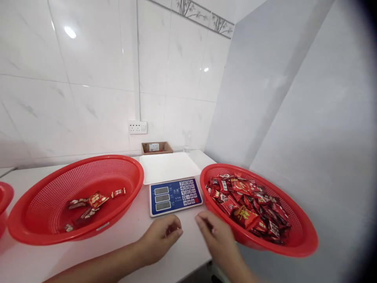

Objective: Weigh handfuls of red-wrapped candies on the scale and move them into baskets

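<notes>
My left hand [161,237] hovers in front of the scale, fingers loosely curled and thumb apart, with nothing visible in it. To its right, my right hand [217,234] is also half curled and seems to hold nothing; it is close to the rim of the right red basket [306,248]. That basket holds a heap of red-wrapped snack packets [247,188]. Between the baskets lies a digital scale [175,196] with a blue keypad panel and a bare white weighing plate [169,167]. On the left, another red basket [131,173] contains several packets [97,199].
An open cardboard box [157,148] stands behind the scale, beside a clear bottle-like item [187,143]. Part of a third red basket [3,200] shows at the left edge. A tiled wall with a power socket [138,127] backs the white table [132,228]; a grey wall rises at right.
</notes>
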Demonstrator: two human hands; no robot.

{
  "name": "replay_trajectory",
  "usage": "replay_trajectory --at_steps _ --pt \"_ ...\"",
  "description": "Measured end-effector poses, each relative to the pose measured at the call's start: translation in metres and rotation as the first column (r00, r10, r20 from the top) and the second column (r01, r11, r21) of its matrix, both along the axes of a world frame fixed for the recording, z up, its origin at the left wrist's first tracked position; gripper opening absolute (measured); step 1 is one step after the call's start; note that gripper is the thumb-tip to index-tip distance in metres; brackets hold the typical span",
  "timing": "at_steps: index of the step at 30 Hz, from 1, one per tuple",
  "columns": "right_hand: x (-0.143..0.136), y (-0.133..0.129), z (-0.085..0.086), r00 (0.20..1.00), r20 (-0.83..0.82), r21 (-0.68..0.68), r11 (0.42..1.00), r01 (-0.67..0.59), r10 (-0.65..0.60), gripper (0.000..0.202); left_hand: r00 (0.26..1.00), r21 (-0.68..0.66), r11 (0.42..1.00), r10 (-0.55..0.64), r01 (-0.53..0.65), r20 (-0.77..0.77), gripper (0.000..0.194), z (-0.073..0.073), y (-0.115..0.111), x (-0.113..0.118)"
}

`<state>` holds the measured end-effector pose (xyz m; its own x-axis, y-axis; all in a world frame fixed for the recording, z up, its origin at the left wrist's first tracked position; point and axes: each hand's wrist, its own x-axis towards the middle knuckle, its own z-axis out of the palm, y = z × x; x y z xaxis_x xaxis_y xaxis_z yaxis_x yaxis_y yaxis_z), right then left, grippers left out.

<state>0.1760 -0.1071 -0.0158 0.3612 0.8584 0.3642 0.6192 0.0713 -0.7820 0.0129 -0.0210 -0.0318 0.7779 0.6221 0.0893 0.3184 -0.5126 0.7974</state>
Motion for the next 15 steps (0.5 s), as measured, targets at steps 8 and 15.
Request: replay_trajectory --at_steps 8,15 --pt "0.114 0.005 0.037 0.889 0.450 -0.344 0.901 0.263 -0.087 0.039 0.934 0.000 0.935 -0.355 0.355 -0.037 0.014 -0.038 0.009 0.012" --pt "0.147 0.028 -0.002 0.852 0.497 -0.705 0.648 0.287 0.164 0.061 0.935 -0.236 0.908 -0.355 0.346 0.007 0.013 -0.042 0.026 0.017"
